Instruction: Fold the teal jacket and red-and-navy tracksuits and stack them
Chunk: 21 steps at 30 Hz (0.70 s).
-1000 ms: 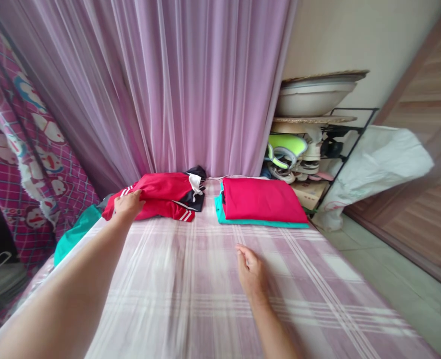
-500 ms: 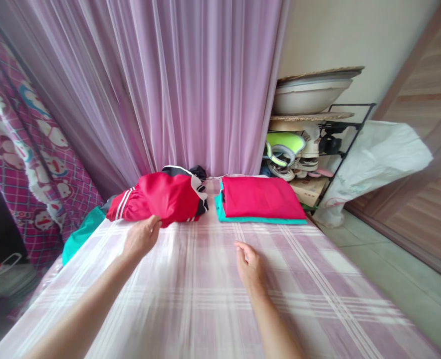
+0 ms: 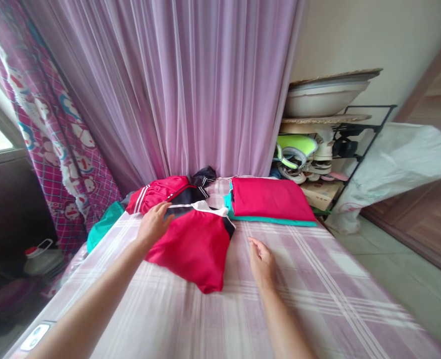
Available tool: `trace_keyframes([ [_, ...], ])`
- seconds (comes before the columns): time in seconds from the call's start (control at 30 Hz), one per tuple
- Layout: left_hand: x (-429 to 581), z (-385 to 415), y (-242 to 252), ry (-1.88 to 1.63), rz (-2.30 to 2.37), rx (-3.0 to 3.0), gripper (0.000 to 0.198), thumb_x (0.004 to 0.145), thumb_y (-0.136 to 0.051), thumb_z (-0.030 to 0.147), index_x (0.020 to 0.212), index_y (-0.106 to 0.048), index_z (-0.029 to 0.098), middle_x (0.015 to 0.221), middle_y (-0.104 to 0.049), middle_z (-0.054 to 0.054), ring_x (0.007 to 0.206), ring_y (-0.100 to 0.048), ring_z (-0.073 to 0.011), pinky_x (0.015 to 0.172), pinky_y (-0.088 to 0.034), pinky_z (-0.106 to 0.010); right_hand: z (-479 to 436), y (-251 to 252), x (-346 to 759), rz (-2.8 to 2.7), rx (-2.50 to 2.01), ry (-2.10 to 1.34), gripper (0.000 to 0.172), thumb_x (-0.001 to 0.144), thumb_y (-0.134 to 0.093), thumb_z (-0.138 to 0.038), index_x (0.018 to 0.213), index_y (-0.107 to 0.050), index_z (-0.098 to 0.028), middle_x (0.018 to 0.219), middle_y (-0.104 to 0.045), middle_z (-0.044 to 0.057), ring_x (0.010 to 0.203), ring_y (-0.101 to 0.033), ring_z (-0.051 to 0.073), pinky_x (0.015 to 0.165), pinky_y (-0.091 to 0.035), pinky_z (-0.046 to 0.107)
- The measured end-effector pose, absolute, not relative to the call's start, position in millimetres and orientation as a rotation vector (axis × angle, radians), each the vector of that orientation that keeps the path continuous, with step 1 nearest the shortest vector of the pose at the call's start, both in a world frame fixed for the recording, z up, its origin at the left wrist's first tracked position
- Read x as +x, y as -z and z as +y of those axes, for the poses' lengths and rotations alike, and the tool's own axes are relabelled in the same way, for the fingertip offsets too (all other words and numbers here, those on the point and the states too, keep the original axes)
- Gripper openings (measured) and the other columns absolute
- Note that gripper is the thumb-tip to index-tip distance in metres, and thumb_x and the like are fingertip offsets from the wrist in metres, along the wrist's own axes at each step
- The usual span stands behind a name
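Observation:
A red shirt-like garment (image 3: 196,244) with black and white panels lies loosely spread on the checked bed sheet (image 3: 318,319). At its left edge is my left hand (image 3: 155,223), its fingers stretched out and apart; whether they touch the cloth I cannot tell. Right of the garment, my right hand (image 3: 262,260) hovers over or rests on the sheet, loosely curled, with nothing in it. Behind my left hand sits a crumpled heap of red and black clothes (image 3: 160,188) with white stripes. A folded red and teal stack (image 3: 271,199) lies beyond my right hand.
Purple curtains (image 3: 205,89) hang behind the bed. At the right stands a rack (image 3: 370,132) with basins (image 3: 327,97) and shoes, beside a white plastic bag (image 3: 403,159). A phone (image 3: 37,336) lies near the left front edge. Teal cloth (image 3: 104,227) hangs over the left side.
The red garment has come off the heap toward me and now lies on the sheet. My left hand has opened from its grip on it. The view has turned slightly left.

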State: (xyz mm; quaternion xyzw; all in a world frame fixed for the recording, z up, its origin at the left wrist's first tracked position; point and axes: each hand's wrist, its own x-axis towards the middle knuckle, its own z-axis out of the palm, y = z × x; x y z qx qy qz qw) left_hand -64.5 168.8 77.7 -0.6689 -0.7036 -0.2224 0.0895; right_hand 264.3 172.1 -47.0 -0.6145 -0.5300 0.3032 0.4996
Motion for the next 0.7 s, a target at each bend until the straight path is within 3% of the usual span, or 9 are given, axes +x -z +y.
trace_keyframes([
  [0.1,-107.0,194.1,-69.8,0.485,-2.300,-1.828,0.050,0.088,-0.052,0.031,0.135,-0.057,0.016,0.140,-0.059,-0.017,0.129,-0.055,-0.0313,0.104,-0.045,-0.041,174.1,50.0,265.6,-1.319,-1.479,-0.747,0.047,0.083,-0.044,-0.049,0.104,-0.076,-0.022,0.106,-0.077,0.009,0.096,-0.072,0.026,0.082,-0.056,0.037],
  [0.27,-128.8,202.6,-60.4,0.315,-2.474,-1.792,0.038,0.093,-0.046,0.040,0.116,-0.069,0.021,0.109,-0.075,-0.012,0.099,-0.070,-0.0303,0.084,-0.051,-0.036,174.5,48.0,262.2,-1.301,-1.445,-0.750,0.049,0.082,-0.043,-0.049,0.103,-0.076,-0.019,0.107,-0.077,0.011,0.101,-0.071,0.027,0.087,-0.055,0.037],
  [0.47,-107.2,155.8,-67.0,0.264,-2.100,-2.096,0.038,0.098,-0.033,0.042,0.096,-0.066,0.023,0.085,-0.073,-0.004,0.079,-0.068,-0.0199,0.071,-0.046,-0.028,175.1,44.4,260.7,-1.290,-1.462,-0.761,0.053,0.081,-0.041,-0.049,0.103,-0.076,-0.017,0.107,-0.076,0.013,0.101,-0.071,0.027,0.087,-0.055,0.037],
  [0.7,-51.7,41.9,-69.6,0.142,-1.709,-2.408,0.041,0.103,-0.026,0.035,0.084,-0.060,0.023,0.067,-0.066,-0.001,0.067,-0.065,-0.0173,0.065,-0.042,-0.028,175.9,49.9,263.1,-1.383,-1.505,-0.737,0.048,0.085,-0.040,-0.048,0.109,-0.073,-0.022,0.112,-0.075,0.009,0.106,-0.069,0.026,0.089,-0.055,0.036],
])
